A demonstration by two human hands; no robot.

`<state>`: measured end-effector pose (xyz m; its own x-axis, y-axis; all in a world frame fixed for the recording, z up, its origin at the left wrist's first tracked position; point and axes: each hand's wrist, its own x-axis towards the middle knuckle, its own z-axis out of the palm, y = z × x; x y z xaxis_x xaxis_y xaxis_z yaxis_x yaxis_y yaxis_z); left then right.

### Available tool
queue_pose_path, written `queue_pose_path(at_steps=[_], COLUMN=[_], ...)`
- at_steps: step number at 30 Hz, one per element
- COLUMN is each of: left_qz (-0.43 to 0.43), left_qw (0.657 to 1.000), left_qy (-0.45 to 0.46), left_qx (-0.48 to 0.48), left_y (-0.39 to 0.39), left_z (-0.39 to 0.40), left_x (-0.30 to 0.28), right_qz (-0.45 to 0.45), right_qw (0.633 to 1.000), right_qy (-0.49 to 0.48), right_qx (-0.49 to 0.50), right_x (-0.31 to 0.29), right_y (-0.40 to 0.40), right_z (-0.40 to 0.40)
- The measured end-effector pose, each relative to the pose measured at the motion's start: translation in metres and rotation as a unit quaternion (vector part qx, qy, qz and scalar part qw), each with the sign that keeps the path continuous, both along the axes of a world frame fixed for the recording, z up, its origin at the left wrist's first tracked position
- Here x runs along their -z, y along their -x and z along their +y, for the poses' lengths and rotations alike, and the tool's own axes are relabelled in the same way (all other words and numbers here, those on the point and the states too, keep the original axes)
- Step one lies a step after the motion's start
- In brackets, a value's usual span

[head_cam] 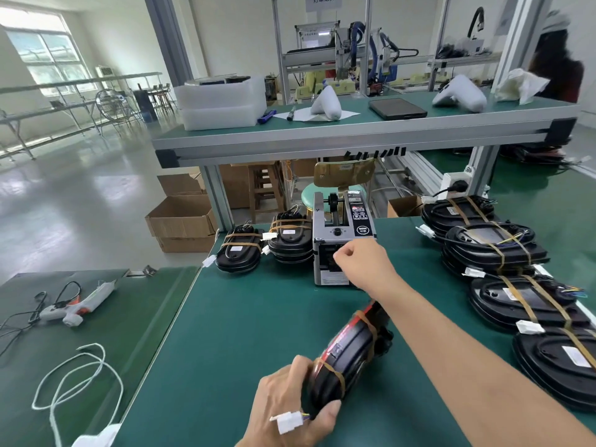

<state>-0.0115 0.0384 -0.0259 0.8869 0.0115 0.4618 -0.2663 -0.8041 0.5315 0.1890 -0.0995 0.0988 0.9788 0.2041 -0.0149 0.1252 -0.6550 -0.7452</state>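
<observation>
My left hand (290,404) grips a stack of black lamp units with a red lens (348,350), bound by brown tape, tilted on the green bench (245,324). A white connector (288,421) on its wires lies over my left fingers. My right hand (364,262) reaches to the front slot of the grey tape dispenser (335,240), fingers curled in a pinch at the outlet. Whether it holds a piece of tape is too small to tell.
Two taped black stacks (240,251) (290,240) stand left of the dispenser. Several more (493,246) lie along the right edge. A glue gun (77,304) and white cord (77,375) lie on the left table. An upper shelf (354,130) spans behind. Cardboard boxes (182,221) sit on the floor.
</observation>
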Motion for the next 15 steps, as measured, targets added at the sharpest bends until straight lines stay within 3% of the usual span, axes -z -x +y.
queue_pose_path(at_steps=[4, 8, 15], left_qz=[-0.007, -0.008, -0.002], left_qw=[1.000, 1.000, 1.000], left_qy=[0.002, 0.006, -0.004], left_qx=[-0.009, -0.006, -0.014], left_y=[0.000, 0.000, 0.002], left_z=[0.000, -0.001, -0.003], left_x=[-0.001, -0.002, -0.005], right_qz=[0.084, 0.110, 0.173], right_qw=[0.992, 0.976, 0.913], right_qy=[-0.040, -0.107, -0.263], right_qx=[0.082, 0.154, 0.260], right_x=[0.014, 0.030, 0.032], right_y=[-0.026, -0.038, -0.041], right_z=[0.013, 0.021, 0.029])
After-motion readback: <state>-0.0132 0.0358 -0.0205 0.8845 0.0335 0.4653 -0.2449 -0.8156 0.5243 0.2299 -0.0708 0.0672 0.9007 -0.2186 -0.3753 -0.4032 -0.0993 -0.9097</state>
